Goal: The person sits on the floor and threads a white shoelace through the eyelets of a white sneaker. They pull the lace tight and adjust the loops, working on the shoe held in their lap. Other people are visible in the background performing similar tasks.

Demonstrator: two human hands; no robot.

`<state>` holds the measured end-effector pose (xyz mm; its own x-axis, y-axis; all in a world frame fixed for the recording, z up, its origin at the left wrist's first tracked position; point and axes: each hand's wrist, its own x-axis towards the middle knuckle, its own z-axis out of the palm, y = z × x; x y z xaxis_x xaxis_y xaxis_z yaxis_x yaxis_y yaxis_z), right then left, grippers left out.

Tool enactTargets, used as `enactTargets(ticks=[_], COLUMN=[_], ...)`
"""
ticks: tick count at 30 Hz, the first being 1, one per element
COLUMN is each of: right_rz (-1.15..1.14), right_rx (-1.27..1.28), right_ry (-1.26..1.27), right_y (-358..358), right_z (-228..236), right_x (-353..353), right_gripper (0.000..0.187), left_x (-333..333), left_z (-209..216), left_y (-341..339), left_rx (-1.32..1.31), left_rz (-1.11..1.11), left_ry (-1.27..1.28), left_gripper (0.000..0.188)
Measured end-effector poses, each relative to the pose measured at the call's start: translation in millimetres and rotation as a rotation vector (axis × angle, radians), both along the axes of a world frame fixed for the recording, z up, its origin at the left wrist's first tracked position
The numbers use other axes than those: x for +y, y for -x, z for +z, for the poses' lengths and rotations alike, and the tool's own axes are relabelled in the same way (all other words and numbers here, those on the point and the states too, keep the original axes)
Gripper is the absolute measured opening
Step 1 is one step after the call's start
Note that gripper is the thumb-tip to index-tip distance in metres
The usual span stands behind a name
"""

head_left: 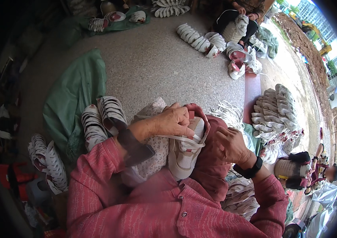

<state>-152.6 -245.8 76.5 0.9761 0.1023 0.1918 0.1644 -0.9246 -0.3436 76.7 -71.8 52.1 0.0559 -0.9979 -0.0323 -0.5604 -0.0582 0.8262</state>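
A white and beige sneaker (182, 160) with a dark red lining rests on my lap, its toe toward me. White shoelace (182, 139) crosses its front in loose loops. My left hand (171, 122) is over the shoe's upper part, closed with the fingers at the lace. Just right of the shoe is my right hand (232, 146), raised with its fingers curled together; whatever they pinch is too small to make out. A patterned cloth (152, 148) covers my left thigh, and dark red cloth (212, 170) lies under the right hand.
Stacked shoe uppers (93, 125) stand beside my left knee, near a green sheet (77, 95). White laces (230, 115) hang in a bundle past my right knee. More uppers (277, 111) are piled at right. Other people (247, 16) sit among shoes.
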Motion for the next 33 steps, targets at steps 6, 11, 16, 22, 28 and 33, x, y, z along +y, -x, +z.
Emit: enactTargets(ticks=[6, 11, 16, 22, 28, 33], right_rz=[-0.054, -0.012, 0.031, -0.127, -0.398, -0.355], right_rx=[-0.040, 0.013, 0.014, 0.116, 0.042, -0.092], right_ry=[-0.348, -0.394, -0.392, -0.321, -0.210, -0.074], right_y=[-21, -20, -18, -19, -30, -41], right_z=[-1, -25, -21, -20, -3, -15], right_x=[6, 8, 8, 19, 60, 58], right_gripper=[0.032, 0.029, 0.028, 0.025, 0.027, 0.030], left_x=[-9, -7, -17, 34, 109, 116], left_z=[2, 5, 13, 25, 6, -17], left_y=[-5, -6, -16, 22, 38, 28], left_rx=[0.069, 0.943, 0.568, 0.016, 1.335, 1.779], left_rz=[0.008, 0.251, 0.201, 0.471, 0.258, 0.398], left_ry=[-0.080, -0.130, -0.146, 0.125, -0.469, 0.108], left_gripper=[0.035, 0.030, 0.033, 0.041, 0.057, 0.040])
